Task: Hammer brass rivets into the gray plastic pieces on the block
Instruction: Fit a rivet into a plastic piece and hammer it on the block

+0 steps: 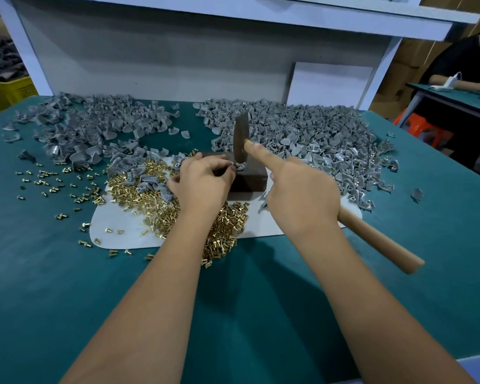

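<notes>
A dark block stands on a white mat in the middle of the green table. On its top lies a gray plastic piece, which my left hand pinches at its edge. My right hand grips a wooden-handled hammer, index finger stretched along the handle toward the head. The metal hammer head stands on the piece. A heap of brass rivets covers the mat under my left wrist.
Large piles of gray plastic pieces lie at the back left and back right. Loose rivets are scattered to the left. A white shelf frame rises behind. Another person sits at a far right table.
</notes>
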A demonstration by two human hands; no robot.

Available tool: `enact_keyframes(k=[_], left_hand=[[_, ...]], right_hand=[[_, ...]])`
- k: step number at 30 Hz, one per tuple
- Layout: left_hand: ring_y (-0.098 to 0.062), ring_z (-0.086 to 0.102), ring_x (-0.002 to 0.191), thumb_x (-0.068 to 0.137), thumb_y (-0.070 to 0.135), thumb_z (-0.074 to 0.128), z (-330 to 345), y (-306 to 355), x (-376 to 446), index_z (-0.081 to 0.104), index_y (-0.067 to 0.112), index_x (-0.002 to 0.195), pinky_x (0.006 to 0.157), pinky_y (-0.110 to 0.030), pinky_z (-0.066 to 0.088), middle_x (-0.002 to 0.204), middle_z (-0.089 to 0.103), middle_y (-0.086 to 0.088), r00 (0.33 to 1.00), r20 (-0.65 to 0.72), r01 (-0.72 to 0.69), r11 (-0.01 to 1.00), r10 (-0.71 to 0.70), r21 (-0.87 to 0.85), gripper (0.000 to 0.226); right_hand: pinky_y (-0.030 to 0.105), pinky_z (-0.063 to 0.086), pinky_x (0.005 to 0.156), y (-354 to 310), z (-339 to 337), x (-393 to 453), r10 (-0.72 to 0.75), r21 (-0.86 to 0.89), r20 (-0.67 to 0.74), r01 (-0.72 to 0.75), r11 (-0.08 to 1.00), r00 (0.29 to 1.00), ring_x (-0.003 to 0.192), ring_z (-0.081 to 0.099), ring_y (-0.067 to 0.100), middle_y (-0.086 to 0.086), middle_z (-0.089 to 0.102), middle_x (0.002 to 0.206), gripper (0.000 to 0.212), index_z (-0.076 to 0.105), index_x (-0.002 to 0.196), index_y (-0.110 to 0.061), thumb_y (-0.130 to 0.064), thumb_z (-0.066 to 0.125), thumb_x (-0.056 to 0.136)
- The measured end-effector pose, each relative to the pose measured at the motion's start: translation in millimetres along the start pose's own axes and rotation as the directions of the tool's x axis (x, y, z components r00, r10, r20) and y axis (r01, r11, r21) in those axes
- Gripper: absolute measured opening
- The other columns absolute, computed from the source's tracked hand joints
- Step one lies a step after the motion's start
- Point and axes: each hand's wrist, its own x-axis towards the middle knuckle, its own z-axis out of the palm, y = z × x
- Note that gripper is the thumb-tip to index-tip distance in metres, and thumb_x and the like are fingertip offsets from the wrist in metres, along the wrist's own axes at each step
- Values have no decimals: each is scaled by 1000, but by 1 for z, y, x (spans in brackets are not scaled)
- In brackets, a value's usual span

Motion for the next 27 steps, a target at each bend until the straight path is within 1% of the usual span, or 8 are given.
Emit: enact_keyframes(k=[4, 9, 13, 17, 19, 21, 24, 27], left_hand=[[-14, 43, 130, 88, 37, 68, -2, 1, 2, 75, 37, 89, 108, -51, 21, 116, 65, 22, 999, 37, 10, 999, -8, -47, 7], [-18, 37, 133, 91, 30, 66, -5, 1, 5, 71, 36, 89, 113, -52, 26, 117, 63, 16, 996, 81, 39, 988, -27, -148, 8], [-16, 37, 130, 90, 31, 66, -6, 3, 4, 65, 41, 81, 111, -50, 28, 101, 56, 29, 995, 96, 55, 986, -40, -160, 13], [-15, 37, 131, 90, 35, 66, -6, 3, 4, 65, 42, 80, 110, -49, 26, 100, 54, 33, 994, 103, 58, 989, -44, -133, 12], [-14, 36, 132, 90, 36, 65, -6, 3, 3, 65, 41, 79, 109, -47, 25, 105, 55, 30, 994, 105, 55, 993, -44, -108, 13], [-15, 36, 131, 91, 35, 65, -6, 3, 3, 62, 42, 76, 110, -48, 27, 106, 56, 26, 994, 105, 35, 995, -24, -99, 17], [-16, 34, 130, 91, 34, 64, -6, 4, 2, 62, 42, 81, 109, -46, 28, 106, 55, 27, 996, 86, 4, 998, 1, -60, 13], [-19, 34, 129, 92, 31, 63, -6, 4, 2, 59, 42, 82, 110, -46, 27, 108, 57, 24, 995, 91, -32, 999, 35, -36, 15]], right_hand=[[26, 21, 44, 9, -2, 12, 124, 111, -99, -112, 987, 987, 55, 42, 22, -1, 50, 85, 75, 20, 141, -58, -10, 50, 93], [25, 17, 44, 28, 10, 25, 221, 145, -11, -217, 965, 975, 50, 31, 13, 9, 46, 105, 67, 29, 141, -49, -5, 46, 93], [29, 24, 48, 38, 29, 20, 290, 111, 108, -301, 947, 951, 64, 44, 26, 15, 48, 119, 62, 31, 143, -42, -7, 46, 93], [32, 28, 58, 46, 40, 12, 318, 67, 201, -337, 939, 927, 73, 47, 31, 13, 54, 109, 47, 43, 132, -28, -11, 50, 90], [31, 28, 58, 49, 41, 12, 331, 62, 238, -355, 933, 913, 75, 48, 30, 12, 59, 102, 29, 53, 115, -20, -11, 51, 88], [31, 33, 60, 50, 39, 14, 334, 23, 245, -349, 937, 910, 82, 51, 32, 13, 63, 98, 14, 59, 100, -15, -15, 50, 89], [39, 38, 85, 44, 35, 19, 298, -54, 185, -293, 955, 937, 107, 47, 35, 15, 56, 114, 29, 67, 112, -16, -30, 47, 96], [37, 39, 88, 20, 32, 34, 154, 211, 36, -158, 965, 987, 103, 49, 24, 4, 56, 107, 24, 68, 112, -21, -28, 53, 94]])
